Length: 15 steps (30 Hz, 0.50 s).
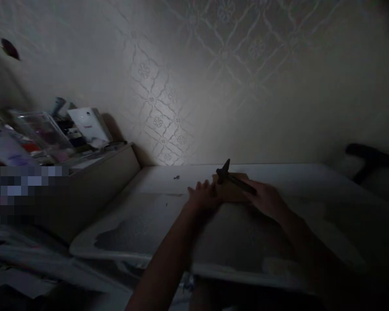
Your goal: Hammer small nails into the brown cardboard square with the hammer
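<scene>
In the dim head view, my right hand (268,199) is closed around the handle of a hammer (241,183). Its dark head hangs over the left part of a flat brown board (235,195), which looks like wood or cardboard. At the board's left edge lies my left hand (203,198), its fingers spread and stretched away from me. Its thumb side meets the board, and shadow hides whether anything small is under it. Left of that hand, several small dark pieces (176,177), perhaps nails, lie on the white table (158,183).
A lone small dark bit (166,204) rests nearer on the table. To the left, a cabinet (106,190) carries a white box (89,125), a clear plastic case (45,131) and clutter. Patterned wallpaper (162,125) rises behind. A dark curved object (372,156) juts in at right.
</scene>
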Motion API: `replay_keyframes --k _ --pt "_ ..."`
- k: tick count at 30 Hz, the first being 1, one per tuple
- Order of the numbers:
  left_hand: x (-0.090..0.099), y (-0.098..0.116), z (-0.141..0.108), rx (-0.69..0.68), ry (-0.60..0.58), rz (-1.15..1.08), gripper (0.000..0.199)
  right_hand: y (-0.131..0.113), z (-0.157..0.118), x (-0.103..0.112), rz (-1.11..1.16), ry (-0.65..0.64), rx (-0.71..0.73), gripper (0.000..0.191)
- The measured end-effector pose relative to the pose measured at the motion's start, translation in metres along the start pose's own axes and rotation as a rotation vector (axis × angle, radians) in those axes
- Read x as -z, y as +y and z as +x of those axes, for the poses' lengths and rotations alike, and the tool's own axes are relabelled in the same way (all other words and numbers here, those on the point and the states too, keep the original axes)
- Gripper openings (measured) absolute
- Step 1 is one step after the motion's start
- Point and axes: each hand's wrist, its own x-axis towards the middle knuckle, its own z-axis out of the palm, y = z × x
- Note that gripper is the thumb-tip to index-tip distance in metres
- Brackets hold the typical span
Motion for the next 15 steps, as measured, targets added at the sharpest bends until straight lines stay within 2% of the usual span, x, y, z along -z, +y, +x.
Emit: replay_keyframes --k 15 --pt "0.0013 0.0029 -0.0017 0.014 0.002 0.011 0.082 -0.0003 -0.0005 0.0003 -0.047 -0.013 0.035 0.044"
